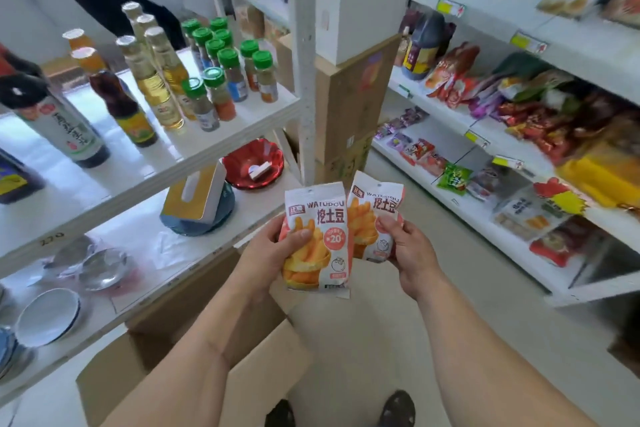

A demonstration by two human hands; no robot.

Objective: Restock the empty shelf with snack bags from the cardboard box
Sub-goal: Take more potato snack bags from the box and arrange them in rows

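Two snack bags are shown held at chest height in the aisle between two shelving units. The left hand is curled around the nearer snack bag, with the thumb laid across its printed front. The right hand pinches the lower right side of the second snack bag, which stands just behind and partly overlapped by the first. Both bags are upright, labels toward the camera.

The cardboard box lies on the floor below the forearms, beside the left-hand shelf unit; its flaps are open, but its contents are hidden by the arms, so it cannot be told how many bags remain.

On the right-hand shelves, mixed packets are already stocked in the upper tiers, and bare white board is seen at the near end of the lowest tier. This stretch is judged the likely destination, though no bag of the held kind can be made out on it.

Progress is judged early to middle: bags have been taken in hand and not yet placed. Carrying across to the shelf, setting down, and further trips to the box are judged to remain.

Bottles and spice jars stand on the left-hand unit, with bowls below.
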